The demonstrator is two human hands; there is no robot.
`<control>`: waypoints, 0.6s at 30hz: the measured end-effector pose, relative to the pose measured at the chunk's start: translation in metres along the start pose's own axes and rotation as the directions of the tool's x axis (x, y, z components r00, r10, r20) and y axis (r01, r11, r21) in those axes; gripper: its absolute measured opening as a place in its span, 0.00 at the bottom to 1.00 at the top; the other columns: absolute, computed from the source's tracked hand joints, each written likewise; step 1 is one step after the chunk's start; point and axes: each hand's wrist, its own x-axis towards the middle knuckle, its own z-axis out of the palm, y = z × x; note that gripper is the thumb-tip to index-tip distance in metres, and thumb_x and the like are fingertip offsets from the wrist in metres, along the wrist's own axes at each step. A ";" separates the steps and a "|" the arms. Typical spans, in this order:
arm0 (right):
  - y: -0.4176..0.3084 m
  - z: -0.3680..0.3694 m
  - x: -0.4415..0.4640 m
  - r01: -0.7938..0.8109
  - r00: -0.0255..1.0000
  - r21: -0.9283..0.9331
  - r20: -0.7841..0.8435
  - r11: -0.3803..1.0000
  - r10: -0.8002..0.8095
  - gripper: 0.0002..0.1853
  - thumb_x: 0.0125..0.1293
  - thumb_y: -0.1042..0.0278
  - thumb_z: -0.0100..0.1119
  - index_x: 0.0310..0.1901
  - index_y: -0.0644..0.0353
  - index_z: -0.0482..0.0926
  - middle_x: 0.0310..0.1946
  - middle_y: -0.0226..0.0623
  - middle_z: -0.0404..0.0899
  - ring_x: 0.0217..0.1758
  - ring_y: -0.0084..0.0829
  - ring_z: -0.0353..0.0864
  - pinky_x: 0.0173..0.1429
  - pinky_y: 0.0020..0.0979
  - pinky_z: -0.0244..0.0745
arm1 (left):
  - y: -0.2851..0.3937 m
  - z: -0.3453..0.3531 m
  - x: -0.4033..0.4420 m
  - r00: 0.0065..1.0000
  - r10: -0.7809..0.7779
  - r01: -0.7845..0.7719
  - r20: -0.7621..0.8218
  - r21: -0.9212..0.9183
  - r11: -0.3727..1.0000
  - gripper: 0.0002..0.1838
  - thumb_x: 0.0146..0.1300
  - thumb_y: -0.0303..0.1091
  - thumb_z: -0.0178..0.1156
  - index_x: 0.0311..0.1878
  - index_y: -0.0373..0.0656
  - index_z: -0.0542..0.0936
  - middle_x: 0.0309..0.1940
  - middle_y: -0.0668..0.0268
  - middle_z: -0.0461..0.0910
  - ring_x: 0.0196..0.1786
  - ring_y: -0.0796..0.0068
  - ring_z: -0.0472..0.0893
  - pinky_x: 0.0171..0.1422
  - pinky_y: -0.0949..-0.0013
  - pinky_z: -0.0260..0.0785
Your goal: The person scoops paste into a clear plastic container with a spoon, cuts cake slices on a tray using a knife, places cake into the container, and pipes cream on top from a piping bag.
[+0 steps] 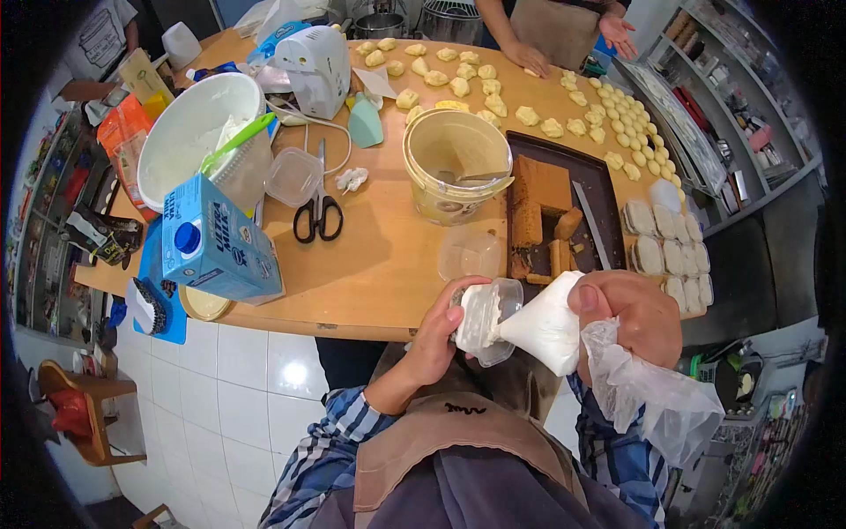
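Note:
My left hand (432, 339) grips a small clear plastic cup (502, 326), tilted on its side, with white cream inside. Closed around a piping bag (548, 326) full of white cream is my right hand (634, 316). The bag's tip meets the cream at the cup's mouth, and its loose plastic end (661, 397) hangs below my right hand. Just beyond the cup, another clear container (470, 253) stands at the table edge. A dark tray (604, 189) holds a cut brown sponge cake (539, 189) and a long knife (590, 225).
A tub (454, 189) with a utensil stands mid-table. To the left are a milk carton (220, 242), a white bowl (207, 132), scissors (317, 216) and a mixer (313, 70). Dough pieces (458, 86) lie across the back. Filled cups (670, 247) stand at right. A co-worker's hand (527, 60) touches the table.

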 end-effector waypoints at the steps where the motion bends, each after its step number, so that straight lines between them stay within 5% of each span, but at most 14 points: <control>1: -0.003 -0.001 0.001 -0.022 1.000 -0.010 0.011 1.000 0.022 0.11 0.61 0.76 0.56 0.20 0.65 0.72 0.18 0.39 0.75 0.21 0.37 0.78 0.28 0.31 0.73 | -0.002 0.000 0.000 1.000 0.002 -0.002 -0.006 -0.012 1.000 0.32 0.64 0.57 0.44 0.62 0.40 0.61 0.42 0.66 0.74 0.33 0.83 0.73 0.26 0.80 0.63; 10: -0.004 0.002 0.001 -0.144 0.990 -0.113 -0.007 0.983 0.144 0.11 0.61 0.69 0.58 0.22 0.63 0.77 0.21 0.39 0.79 0.25 0.38 0.78 0.34 0.32 0.73 | -0.010 -0.004 0.003 0.999 0.002 -0.006 -0.051 -0.082 0.997 0.31 0.66 0.56 0.43 0.61 0.40 0.61 0.43 0.65 0.74 0.33 0.81 0.75 0.24 0.78 0.65; 18: 0.005 0.007 0.000 -0.074 0.995 -0.087 -0.077 0.994 0.067 0.10 0.61 0.71 0.57 0.22 0.62 0.76 0.22 0.39 0.79 0.24 0.38 0.78 0.34 0.32 0.73 | -0.012 -0.006 0.004 0.998 -0.020 0.013 -0.054 -0.133 0.991 0.30 0.65 0.56 0.43 0.61 0.41 0.62 0.43 0.64 0.75 0.33 0.80 0.76 0.23 0.77 0.66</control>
